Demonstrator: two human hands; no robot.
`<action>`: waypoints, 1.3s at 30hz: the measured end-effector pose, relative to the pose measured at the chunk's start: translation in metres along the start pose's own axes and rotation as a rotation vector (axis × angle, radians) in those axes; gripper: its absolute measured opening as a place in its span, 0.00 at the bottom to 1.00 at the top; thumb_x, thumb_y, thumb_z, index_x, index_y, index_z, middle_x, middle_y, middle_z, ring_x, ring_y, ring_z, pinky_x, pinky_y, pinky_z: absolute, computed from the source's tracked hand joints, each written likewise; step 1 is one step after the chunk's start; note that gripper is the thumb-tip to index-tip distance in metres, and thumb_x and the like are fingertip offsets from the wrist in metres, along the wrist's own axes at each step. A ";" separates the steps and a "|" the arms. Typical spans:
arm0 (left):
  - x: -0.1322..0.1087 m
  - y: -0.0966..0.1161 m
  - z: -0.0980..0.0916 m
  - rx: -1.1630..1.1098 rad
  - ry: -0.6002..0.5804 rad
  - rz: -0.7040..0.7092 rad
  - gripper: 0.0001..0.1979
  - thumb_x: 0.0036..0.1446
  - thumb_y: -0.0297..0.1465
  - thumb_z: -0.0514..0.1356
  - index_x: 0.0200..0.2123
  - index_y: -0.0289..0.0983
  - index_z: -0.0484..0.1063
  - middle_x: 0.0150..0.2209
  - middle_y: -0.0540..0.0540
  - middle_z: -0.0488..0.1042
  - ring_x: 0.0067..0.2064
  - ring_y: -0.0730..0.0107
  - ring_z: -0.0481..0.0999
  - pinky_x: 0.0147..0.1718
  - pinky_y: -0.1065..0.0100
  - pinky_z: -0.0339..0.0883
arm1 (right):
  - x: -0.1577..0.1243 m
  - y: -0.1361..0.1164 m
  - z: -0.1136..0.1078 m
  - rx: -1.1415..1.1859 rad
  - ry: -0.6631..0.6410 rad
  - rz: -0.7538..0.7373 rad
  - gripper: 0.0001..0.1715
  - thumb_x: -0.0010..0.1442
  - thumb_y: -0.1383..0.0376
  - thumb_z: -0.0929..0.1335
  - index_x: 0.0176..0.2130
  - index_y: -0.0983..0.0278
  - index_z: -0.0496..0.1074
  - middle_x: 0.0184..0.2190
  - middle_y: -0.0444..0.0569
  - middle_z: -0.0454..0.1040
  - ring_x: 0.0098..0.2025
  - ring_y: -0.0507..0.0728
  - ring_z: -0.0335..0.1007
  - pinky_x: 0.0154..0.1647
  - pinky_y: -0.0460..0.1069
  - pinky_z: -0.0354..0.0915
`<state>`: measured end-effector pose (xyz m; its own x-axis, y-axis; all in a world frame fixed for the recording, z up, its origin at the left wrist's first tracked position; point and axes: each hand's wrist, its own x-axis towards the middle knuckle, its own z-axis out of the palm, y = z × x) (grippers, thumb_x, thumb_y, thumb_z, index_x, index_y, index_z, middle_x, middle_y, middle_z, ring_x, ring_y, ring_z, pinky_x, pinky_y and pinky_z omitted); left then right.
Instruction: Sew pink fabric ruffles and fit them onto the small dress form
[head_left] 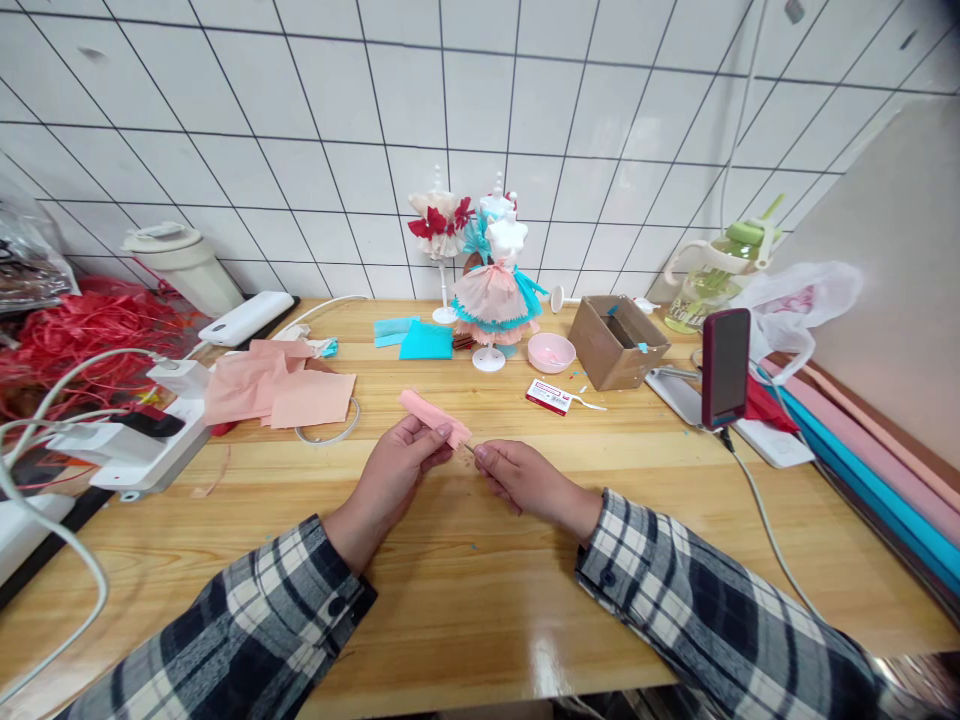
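Observation:
My left hand is closed on a folded strip of pink crepe paper, held just above the table. The strip's right end looks notched. My right hand is closed round a small tool with a thin dark tip, which meets that end of the strip; the rest of the tool is hidden in the fingers, so I cannot tell its kind. Tiny pink scraps lie below the tip. Behind the hands stands a white mini dress form in a pink and turquoise paper skirt.
Pink paper sheets and a power strip lie left. Turquoise paper, a pink bowl, a blade packet and a cardboard box stand beyond. A phone on a stand and paper rolls are right.

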<state>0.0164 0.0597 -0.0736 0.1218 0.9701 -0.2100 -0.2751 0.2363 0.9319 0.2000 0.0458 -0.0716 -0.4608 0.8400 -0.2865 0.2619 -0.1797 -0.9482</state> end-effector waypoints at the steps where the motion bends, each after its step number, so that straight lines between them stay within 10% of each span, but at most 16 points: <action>1: 0.000 0.000 0.000 -0.005 0.005 -0.004 0.13 0.47 0.35 0.70 0.36 0.37 0.76 0.35 0.48 0.79 0.35 0.71 0.76 0.37 0.71 0.68 | 0.000 0.000 0.000 0.007 0.003 -0.008 0.24 0.66 0.46 0.57 0.30 0.61 0.59 0.19 0.38 0.57 0.17 0.48 0.52 0.12 0.42 0.55; 39: -0.005 0.008 0.006 0.032 -0.048 -0.017 0.13 0.44 0.34 0.72 0.31 0.35 0.74 0.31 0.48 0.78 0.35 0.71 0.76 0.36 0.72 0.69 | 0.003 0.005 0.001 -0.001 0.023 -0.071 0.24 0.67 0.48 0.56 0.29 0.61 0.59 0.17 0.38 0.59 0.16 0.48 0.53 0.13 0.42 0.54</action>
<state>0.0198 0.0562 -0.0636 0.1724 0.9619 -0.2123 -0.2416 0.2503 0.9376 0.1995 0.0472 -0.0776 -0.4588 0.8620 -0.2155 0.2299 -0.1191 -0.9659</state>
